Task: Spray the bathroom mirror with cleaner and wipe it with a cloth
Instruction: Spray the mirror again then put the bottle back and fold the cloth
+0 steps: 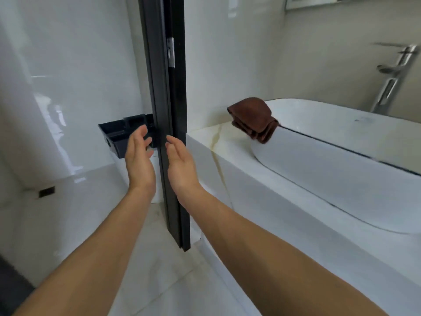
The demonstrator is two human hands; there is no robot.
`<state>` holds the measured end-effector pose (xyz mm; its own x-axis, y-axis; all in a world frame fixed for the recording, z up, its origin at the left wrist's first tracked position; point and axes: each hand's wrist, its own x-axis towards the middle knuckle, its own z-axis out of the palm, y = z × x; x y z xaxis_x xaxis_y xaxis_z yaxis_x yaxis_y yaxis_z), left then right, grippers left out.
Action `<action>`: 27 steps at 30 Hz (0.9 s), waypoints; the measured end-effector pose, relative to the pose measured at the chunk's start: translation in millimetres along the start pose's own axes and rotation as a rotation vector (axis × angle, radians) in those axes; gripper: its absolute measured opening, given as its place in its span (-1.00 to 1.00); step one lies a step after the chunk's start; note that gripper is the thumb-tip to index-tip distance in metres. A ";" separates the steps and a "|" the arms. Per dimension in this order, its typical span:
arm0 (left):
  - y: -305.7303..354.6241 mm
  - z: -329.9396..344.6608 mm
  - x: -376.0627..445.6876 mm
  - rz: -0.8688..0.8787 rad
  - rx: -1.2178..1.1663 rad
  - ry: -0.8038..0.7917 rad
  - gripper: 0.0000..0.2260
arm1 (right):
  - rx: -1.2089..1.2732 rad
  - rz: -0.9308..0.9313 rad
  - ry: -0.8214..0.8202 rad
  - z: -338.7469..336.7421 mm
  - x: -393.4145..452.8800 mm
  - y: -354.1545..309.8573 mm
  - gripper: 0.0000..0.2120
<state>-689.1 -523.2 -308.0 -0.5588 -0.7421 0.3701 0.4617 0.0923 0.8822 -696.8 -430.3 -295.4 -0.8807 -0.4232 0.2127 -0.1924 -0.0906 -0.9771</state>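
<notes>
Black door frame (169, 124) between open hands; brown cloth (254, 119) on basin (341, 156).

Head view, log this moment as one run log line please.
left hand: open, empty | right hand: open, empty | brown cloth: folded, on basin rim, untouched | spray cleaner: not in view | mirror wipe: not started

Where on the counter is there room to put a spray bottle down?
The marble counter is bare between the black door frame and the white basin. Farther back it is crowded: the brown cloth drapes over the basin's rim. Both hands hang open by the frame.
</notes>
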 end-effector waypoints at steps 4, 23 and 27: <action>79.2 70.4 38.1 -0.023 -0.032 -0.130 -0.64 | 0.047 -0.082 0.074 -24.2 23.6 -107.6 -0.65; 98.5 279.3 60.2 0.114 1.055 -1.107 -0.56 | -0.212 0.801 0.425 -271.6 65.5 -124.7 -0.64; 83.5 281.9 61.8 0.203 1.282 -1.147 -0.53 | -0.239 0.954 0.210 -267.2 61.8 -118.4 -0.90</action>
<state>-879.2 -374.1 -129.4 -0.9943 0.1061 -0.0043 0.1020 0.9652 0.2407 -844.1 -204.8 -166.1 -0.7662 -0.0544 -0.6403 0.5719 0.3965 -0.7181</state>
